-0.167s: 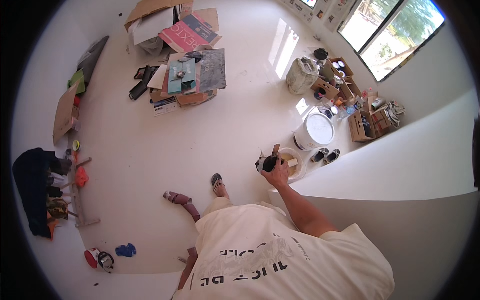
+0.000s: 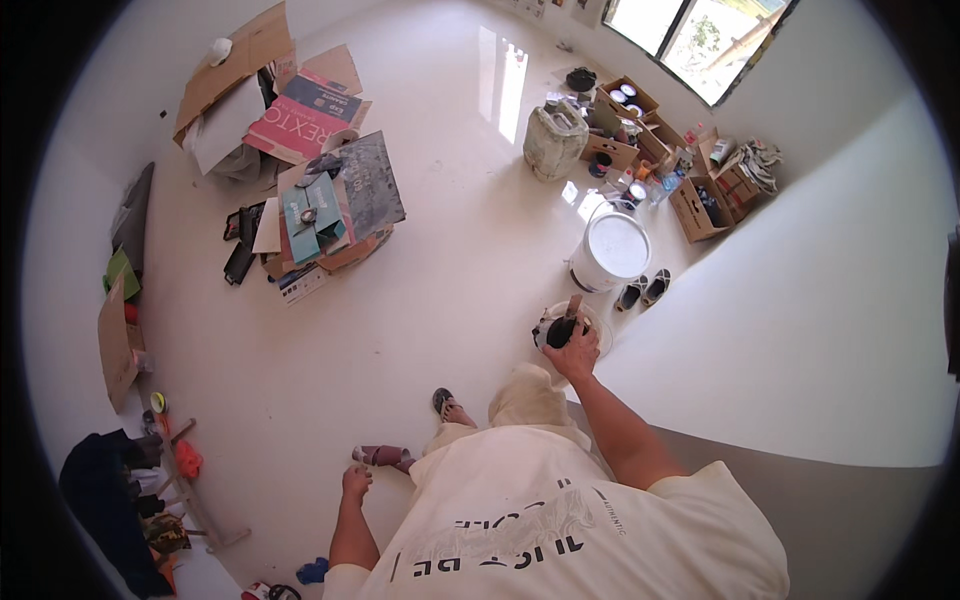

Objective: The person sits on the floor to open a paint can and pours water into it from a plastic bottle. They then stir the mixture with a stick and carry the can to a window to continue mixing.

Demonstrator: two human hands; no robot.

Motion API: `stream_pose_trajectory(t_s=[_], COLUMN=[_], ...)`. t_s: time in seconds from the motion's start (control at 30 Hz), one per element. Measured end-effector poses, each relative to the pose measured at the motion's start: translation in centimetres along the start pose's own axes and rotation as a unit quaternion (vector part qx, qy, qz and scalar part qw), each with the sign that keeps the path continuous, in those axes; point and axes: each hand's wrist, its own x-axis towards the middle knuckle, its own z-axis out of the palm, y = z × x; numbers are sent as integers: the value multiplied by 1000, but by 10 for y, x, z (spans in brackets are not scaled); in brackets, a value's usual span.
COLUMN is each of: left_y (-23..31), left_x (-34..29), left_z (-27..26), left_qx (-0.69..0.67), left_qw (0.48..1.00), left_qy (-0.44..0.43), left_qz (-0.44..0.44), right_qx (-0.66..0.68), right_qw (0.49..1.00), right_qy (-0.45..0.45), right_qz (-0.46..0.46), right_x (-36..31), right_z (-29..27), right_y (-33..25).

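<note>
My right hand point(image 2: 577, 357) grips a small pot point(image 2: 553, 332), dark inside and pale and smeared outside. A brown flat handle point(image 2: 573, 306) stands up out of it; what is on its lower end is hidden. Behind the pot, partly covered by it and my hand, is a round, clear-rimmed tub point(image 2: 604, 327) on the floor. Lower in the picture my left hand point(image 2: 357, 481) hangs beside my body with its fingers curled in, and nothing shows in them. Just past it a reddish-brown curled strip point(image 2: 385, 456) lies on the floor, not visibly touched.
Past the tub stands a lidded white bucket point(image 2: 617, 247), with black shoes point(image 2: 643, 290) to its right. A dirty jerrycan point(image 2: 555, 142) and open cardboard boxes point(image 2: 702, 210) sit near the window. Stacked cardboard point(image 2: 370, 180) lies at far left. A low white wall point(image 2: 780, 380) rises at right.
The view has turned, and the room's things sit differently in it. My left hand now shows clearly beside the curled strip. My right hand still holds the pot near the tub.
</note>
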Motion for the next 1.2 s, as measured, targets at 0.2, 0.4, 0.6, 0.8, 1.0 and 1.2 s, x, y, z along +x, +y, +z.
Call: stream_pose_trajectory(t_s=[0.2, 0.4, 0.6, 0.8, 1.0, 1.2], left_y=[366, 545, 666, 819, 928, 1000], left_x=[108, 85, 68, 135, 199, 177], left_z=[-36, 150, 261, 315, 359, 415], left_qx=[87, 173, 354, 343, 409, 395], left_qw=[964, 932, 827, 788, 755, 713], left_qy=[59, -158, -248, -333, -345, -491], left_qz=[244, 277, 359, 388, 380, 308], right_qx=[14, 53, 35, 92, 105, 96], right_qw=[987, 948, 951, 950, 896, 909], right_qy=[43, 6, 22, 92, 123, 173], right_qz=[156, 314, 307, 285, 413, 367], right_x=[88, 159, 259, 374, 439, 494], right_z=[9, -7, -31, -36, -51, -87], right_y=[15, 22, -12, -78, -117, -174])
